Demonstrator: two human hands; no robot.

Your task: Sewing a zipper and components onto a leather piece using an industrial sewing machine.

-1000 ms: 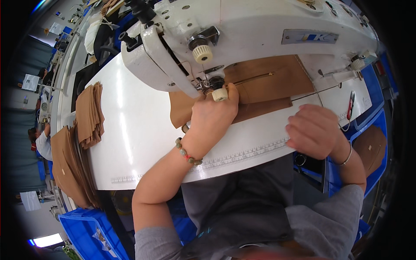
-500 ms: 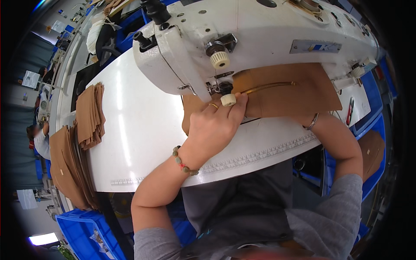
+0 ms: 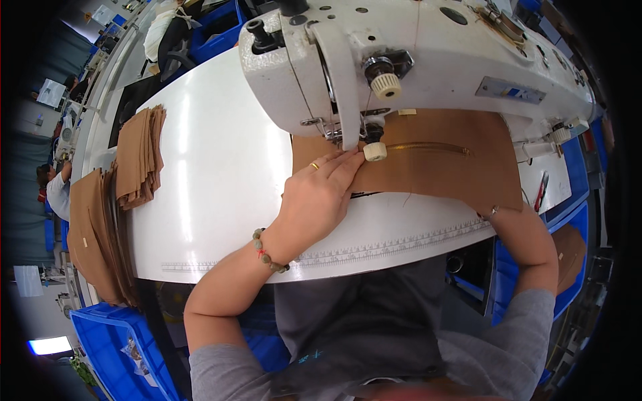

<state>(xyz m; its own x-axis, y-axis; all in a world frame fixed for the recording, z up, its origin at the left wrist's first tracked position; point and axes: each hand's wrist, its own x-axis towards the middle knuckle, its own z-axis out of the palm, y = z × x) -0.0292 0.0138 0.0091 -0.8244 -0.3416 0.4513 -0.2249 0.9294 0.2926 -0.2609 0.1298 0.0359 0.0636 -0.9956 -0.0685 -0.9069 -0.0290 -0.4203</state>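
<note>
A brown fabric panel with a brass-coloured zipper along it lies under the white sewing machine. My left hand rests on the panel's left part, fingers stretched flat and close together. Its fingertips are right beside the presser foot area and the cream knob. My right hand reaches beneath the panel's near right corner; only the wrist with a bracelet shows, and its fingers are hidden by the fabric.
Stacked brown fabric pieces lie on the left of the white table, with more pieces hanging over its edge. A printed ruler follows the near edge. Blue bins stand below. A red-handled tool lies far right.
The panel has shifted left past the machine and swung toward me at its right end. My left hand has moved left along with it. The whole view has also shifted slightly.
</note>
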